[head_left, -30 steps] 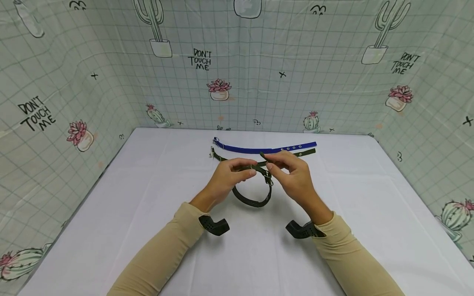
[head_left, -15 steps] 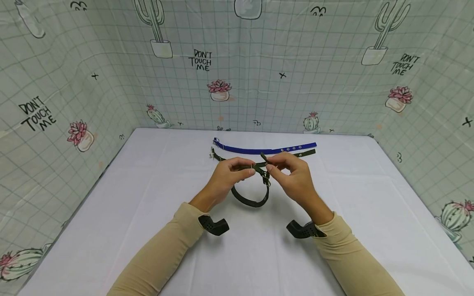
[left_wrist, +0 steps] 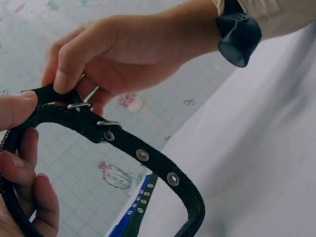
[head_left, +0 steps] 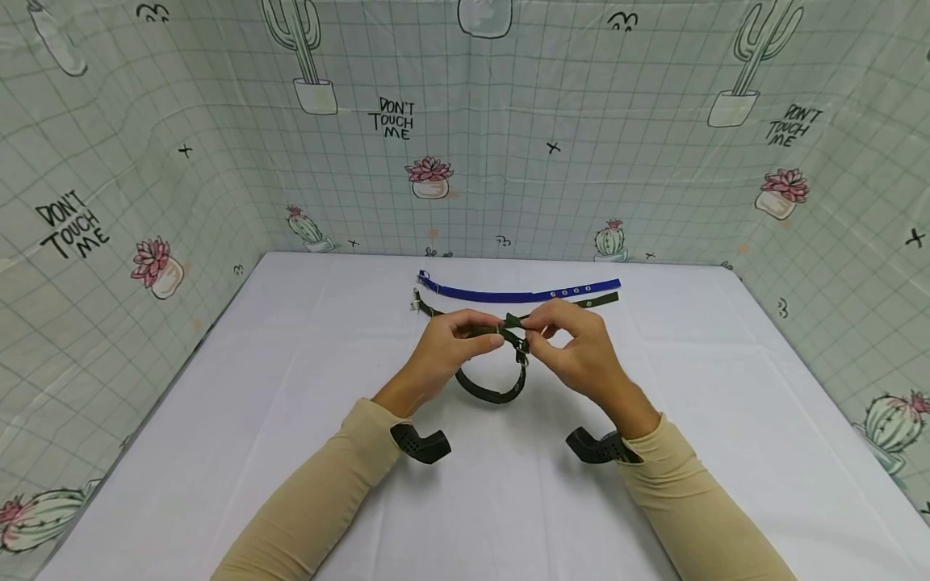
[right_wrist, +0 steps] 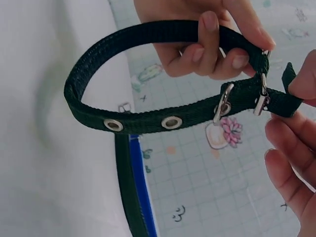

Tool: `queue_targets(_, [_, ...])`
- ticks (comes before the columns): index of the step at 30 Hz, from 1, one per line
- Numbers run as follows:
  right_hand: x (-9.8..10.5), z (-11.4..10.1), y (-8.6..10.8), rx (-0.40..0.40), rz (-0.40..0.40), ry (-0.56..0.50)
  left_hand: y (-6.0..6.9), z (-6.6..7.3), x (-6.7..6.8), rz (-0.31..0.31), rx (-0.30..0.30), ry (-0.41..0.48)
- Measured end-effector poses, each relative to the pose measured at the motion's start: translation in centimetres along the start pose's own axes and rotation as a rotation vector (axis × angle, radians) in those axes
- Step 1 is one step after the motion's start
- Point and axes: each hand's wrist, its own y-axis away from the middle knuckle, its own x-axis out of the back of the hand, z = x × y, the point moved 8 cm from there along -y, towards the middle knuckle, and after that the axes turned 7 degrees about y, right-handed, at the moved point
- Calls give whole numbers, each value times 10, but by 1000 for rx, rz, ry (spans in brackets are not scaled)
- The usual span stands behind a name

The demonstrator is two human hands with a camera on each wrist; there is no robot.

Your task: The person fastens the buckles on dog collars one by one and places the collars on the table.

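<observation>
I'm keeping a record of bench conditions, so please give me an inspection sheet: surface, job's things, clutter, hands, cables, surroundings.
Surface: white-covered table, with faint creases.
Job's things: looped green strap with metal eyelets and a metal buckle, held up in both hands.
Clutter: blue strap and second green strap stretched out beyond the hands, the blue one farther back.
Hands: left hand grips the loop; right hand pinches the strap's free end near the buckle. A black device sits at each wrist.
Cables: nothing seen.
Surroundings: pale grid-patterned backdrop printed with cacti and "Don't touch me".
</observation>
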Motion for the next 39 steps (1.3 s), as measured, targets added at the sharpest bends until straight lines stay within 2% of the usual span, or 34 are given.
queue_targets(3, [-2,8,2,51,-21,45,0,1,-1,-4,-13,-12])
queue_targets(9, [-3,3,2,146,-49,137,1,4,-3,-22,-58,-29])
queue_targets(14, [-5,-1,2,194,-57,199,1,4,-3,-28,-65,-38])
queue_targets(23, [-7,-2,3,229,-67,257,-1,3,-3,-17,-78,-74])
queue_targets(29, [-7,2,9,219,-57,275,-4,-2,-9,-44,-68,-121])
queue_targets(33, [-10,4,13,227,-45,269,-5,-6,-12,-63,-52,-159])
queue_targets(39, [-13,7,10,219,-16,227,-8,-4,-11,-57,-56,-145])
